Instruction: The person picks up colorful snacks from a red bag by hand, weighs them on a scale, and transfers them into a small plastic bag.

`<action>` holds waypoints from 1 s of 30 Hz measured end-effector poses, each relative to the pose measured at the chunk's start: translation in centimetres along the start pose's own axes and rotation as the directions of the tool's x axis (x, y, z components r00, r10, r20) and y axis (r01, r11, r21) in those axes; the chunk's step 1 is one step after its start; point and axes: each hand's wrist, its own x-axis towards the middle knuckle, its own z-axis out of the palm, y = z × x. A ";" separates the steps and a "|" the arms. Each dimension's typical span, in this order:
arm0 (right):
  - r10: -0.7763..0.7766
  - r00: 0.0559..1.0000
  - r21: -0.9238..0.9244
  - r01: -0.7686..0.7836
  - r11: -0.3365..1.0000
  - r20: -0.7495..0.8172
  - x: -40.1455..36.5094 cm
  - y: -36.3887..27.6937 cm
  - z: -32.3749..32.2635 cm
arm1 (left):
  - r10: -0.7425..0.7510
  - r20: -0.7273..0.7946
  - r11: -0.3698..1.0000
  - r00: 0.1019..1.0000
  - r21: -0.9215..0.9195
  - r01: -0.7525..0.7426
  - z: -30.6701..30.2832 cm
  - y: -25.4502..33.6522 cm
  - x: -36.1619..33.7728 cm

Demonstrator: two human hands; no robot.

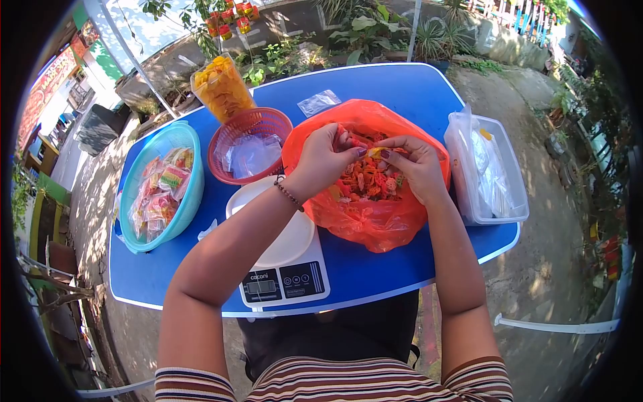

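A large orange-red plastic bag [375,231] stands wide open on the blue table, filled with small red, orange and green snack pieces [365,181]. Over its mouth, my left hand [323,157] has its fingers curled, with bits of red showing at the fingertips. Close beside it, my right hand [416,166] pinches a small yellow snack piece [376,153] between thumb and forefinger. Under my left forearm is a kitchen scale [311,278] with a round white plate [295,238] on top, partly hidden by the arm.
On the blue table [151,285], a turquoise basket [194,194] of packed snacks stands left. Behind are a red basket [216,161] with clear bags and a tub of yellow chips [224,87]. A flat clear packet [319,102] lies at the back; a plastic box [516,194] with bags stands right.
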 end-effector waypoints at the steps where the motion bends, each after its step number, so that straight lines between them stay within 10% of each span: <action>1: -0.019 1.000 -0.007 0.019 1.000 0.005 -0.1 -0.2 0.2 | 0.001 -0.013 1.000 1.000 -0.023 -0.001 -0.1 0.1 -0.2; 9: -0.216 0.969 -0.075 0.225 0.971 0.117 -0.7 -2.2 3.8 | 0.104 -0.097 0.974 0.990 -0.191 -0.121 -1.6 4.2 -4.8; 11: -0.276 0.957 -0.170 0.289 0.942 0.092 -0.9 -3.6 5.4 | 0.188 -0.170 0.982 0.967 0.026 -0.186 -2.5 4.2 -6.0; 17: -0.453 0.885 -0.913 0.271 0.304 0.111 -0.7 -5.2 6.2 | 0.288 -0.236 0.956 0.928 0.124 -0.265 -5.1 2.2 -8.4; 20: -0.392 0.919 -0.690 0.267 0.673 -0.027 -1.3 -4.9 8.4 | 0.252 -0.308 0.967 0.918 0.120 -0.225 -6.1 1.9 -10.1; 23: -0.382 0.919 -0.559 0.367 0.744 0.095 -2.5 -4.9 11.9 | 0.221 -0.333 0.973 0.917 0.143 -0.182 -7.7 1.7 -12.7; 30: -0.332 0.874 -0.626 0.485 0.610 0.354 -2.0 -1.9 17.6 | 0.259 -0.225 0.821 0.939 0.563 -0.091 -9.8 0.2 -16.5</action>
